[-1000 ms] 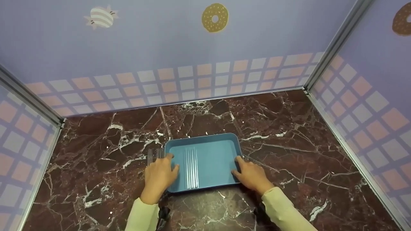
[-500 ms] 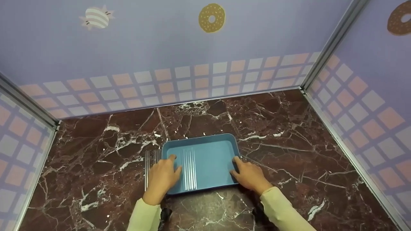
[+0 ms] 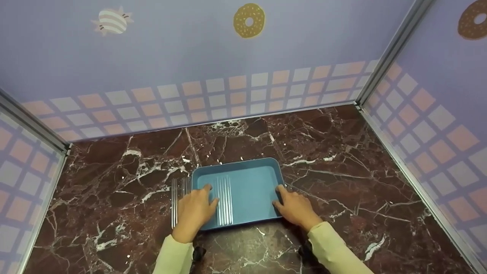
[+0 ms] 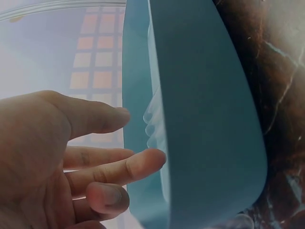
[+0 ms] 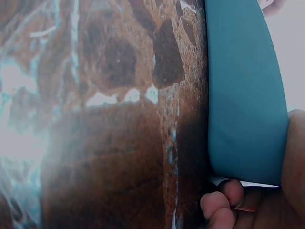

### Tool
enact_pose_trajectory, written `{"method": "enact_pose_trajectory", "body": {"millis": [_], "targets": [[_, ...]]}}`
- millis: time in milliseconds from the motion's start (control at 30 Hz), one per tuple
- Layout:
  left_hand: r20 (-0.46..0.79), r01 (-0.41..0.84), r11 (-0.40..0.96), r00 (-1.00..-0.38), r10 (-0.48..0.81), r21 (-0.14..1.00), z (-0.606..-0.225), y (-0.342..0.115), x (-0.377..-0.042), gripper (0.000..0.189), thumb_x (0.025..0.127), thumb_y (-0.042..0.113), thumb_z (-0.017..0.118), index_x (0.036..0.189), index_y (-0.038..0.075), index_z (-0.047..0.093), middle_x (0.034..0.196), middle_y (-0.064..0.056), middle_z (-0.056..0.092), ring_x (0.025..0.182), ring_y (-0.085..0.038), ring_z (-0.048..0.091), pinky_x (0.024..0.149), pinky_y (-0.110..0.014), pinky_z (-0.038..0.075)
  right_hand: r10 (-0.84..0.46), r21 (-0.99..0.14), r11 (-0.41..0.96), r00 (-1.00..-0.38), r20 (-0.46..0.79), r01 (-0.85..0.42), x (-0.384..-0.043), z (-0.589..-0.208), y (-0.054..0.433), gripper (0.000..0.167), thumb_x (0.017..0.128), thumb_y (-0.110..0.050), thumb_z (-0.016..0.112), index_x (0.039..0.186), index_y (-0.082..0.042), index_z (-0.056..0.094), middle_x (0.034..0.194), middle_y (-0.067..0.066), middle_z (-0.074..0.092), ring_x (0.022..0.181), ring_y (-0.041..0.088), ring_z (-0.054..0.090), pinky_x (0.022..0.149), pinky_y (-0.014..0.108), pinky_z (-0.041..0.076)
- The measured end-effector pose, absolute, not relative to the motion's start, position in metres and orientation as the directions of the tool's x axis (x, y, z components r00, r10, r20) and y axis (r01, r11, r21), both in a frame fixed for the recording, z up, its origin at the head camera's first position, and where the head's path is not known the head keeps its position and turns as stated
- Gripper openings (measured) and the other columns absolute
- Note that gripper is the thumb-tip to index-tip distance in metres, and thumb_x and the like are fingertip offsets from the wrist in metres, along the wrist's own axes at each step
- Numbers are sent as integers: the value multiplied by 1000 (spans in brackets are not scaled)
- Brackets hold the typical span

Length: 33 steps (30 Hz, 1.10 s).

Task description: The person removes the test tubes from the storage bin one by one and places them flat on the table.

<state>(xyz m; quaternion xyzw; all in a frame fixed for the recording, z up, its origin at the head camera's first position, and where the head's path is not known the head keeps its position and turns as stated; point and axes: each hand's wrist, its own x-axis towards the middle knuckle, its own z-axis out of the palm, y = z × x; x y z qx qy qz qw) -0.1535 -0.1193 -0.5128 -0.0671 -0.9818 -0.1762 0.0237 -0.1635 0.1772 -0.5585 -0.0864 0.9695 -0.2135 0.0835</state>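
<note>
A shallow blue rectangular tray [image 3: 255, 190] rests on the dark marbled surface. Several clear slender tubes [image 3: 225, 205] lie side by side in its left half. My left hand [image 3: 196, 209] hovers at the tray's left wall, fingers loosely spread and gripping nothing; the left wrist view shows rounded tube ends [image 4: 151, 129] just past the fingertips. At the opposite side, my right hand [image 3: 298, 207] holds the tray's right wall, thumb over the rim and fingers curled outside, near the corner in the right wrist view. More clear tubes [image 3: 175, 205] lie left of the tray, partly hidden by my left hand.
Purple walls with a checked border enclose the marbled surface [image 3: 342, 152] at the back [image 3: 213, 87], left and right. Small white specks are scattered around the tray.
My left hand has shifted right, from the tray's left edge further over its inside, uncovering more of the tubes outside. The right hand keeps its hold; the head view has swung slightly.
</note>
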Motion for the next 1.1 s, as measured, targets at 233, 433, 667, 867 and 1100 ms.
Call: {"method": "enact_pose_trajectory", "body": {"millis": [233,433,667,867,1100], "targets": [[61,146,933,-989,133,329,-515,-116,-154,40,91,25,82,123,1,72,73,-15,67,50,-22,49,43,-40,42,-207,-437,890,-969,-135,-129,-164,-559,179,36,101,-29,69,131,-12,59,101,26,73,82,48,71,69,61,53],[46,150,931,-989,143,333,-517,-114,-155,40,91,24,82,123,1,72,68,-9,61,50,-18,44,44,-34,37,-195,-428,895,-973,-125,-125,-163,-560,181,36,100,-28,70,129,-11,58,100,27,73,85,49,71,72,62,54],[61,169,932,-986,157,320,-519,-113,-156,42,88,25,85,120,0,72,62,-5,55,50,-18,44,44,-34,38,-205,-428,892,-973,-106,-142,-165,-561,180,35,99,-28,70,128,-11,59,99,27,73,85,50,71,72,63,54],[60,169,935,-986,158,313,-522,-113,-157,44,87,24,86,120,0,72,64,-6,57,50,-19,45,44,-35,38,-220,-426,891,-970,-101,-157,-165,-561,178,35,99,-27,71,126,-11,58,96,27,72,83,50,71,71,63,54],[96,188,938,-981,167,291,-527,-114,-156,46,84,23,89,119,0,72,63,-8,59,46,-18,44,42,-35,36,-216,-432,890,-970,-114,-147,-164,-562,177,35,99,-28,71,127,-12,58,97,26,73,84,48,71,71,62,53]]}}
